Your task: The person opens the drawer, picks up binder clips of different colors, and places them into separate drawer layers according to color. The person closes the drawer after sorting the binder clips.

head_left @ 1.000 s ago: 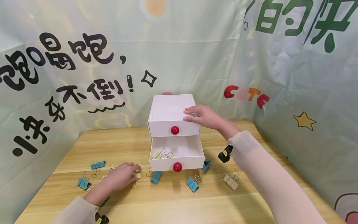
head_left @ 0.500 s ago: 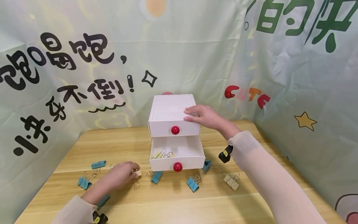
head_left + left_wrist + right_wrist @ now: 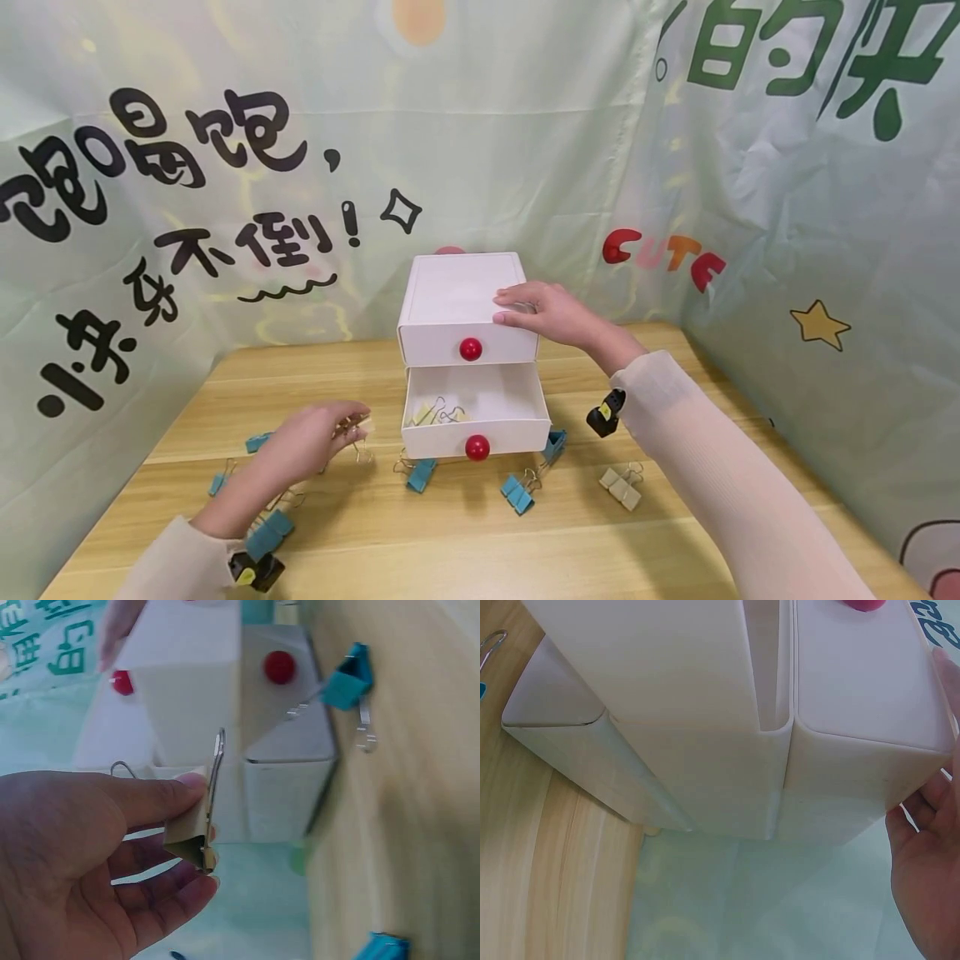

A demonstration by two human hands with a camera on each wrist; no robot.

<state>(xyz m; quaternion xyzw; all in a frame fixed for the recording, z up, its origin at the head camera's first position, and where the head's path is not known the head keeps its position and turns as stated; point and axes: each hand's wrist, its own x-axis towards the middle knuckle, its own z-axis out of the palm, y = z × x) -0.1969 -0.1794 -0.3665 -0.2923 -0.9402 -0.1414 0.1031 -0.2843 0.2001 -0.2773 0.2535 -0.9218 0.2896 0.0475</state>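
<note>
My left hand [image 3: 303, 446] is raised a little above the table, left of the white drawer unit [image 3: 461, 287]. In the left wrist view it pinches a cream binder clip [image 3: 187, 825] between thumb and fingers, the wire handles sticking out. My right hand [image 3: 558, 315] rests on the unit's top right edge, fingers lying across the top; the right wrist view shows only part of that hand. Below the closed top drawer, another drawer [image 3: 442, 440] with a red knob is pulled out. Pale yellow binder clips [image 3: 426, 414] lie in its left part.
Blue binder clips [image 3: 517, 493] are scattered on the wooden table [image 3: 450, 550], several beside and in front of the drawer unit. One blue clip [image 3: 270, 533] lies near my left wrist. Another cream clip [image 3: 621, 487] lies on the right. Printed cloth [image 3: 510, 183] hangs behind.
My left hand has lifted off the table with the cream binder clip, uncovering the blue clip near the wrist. My right hand and the drawer unit have stayed in place.
</note>
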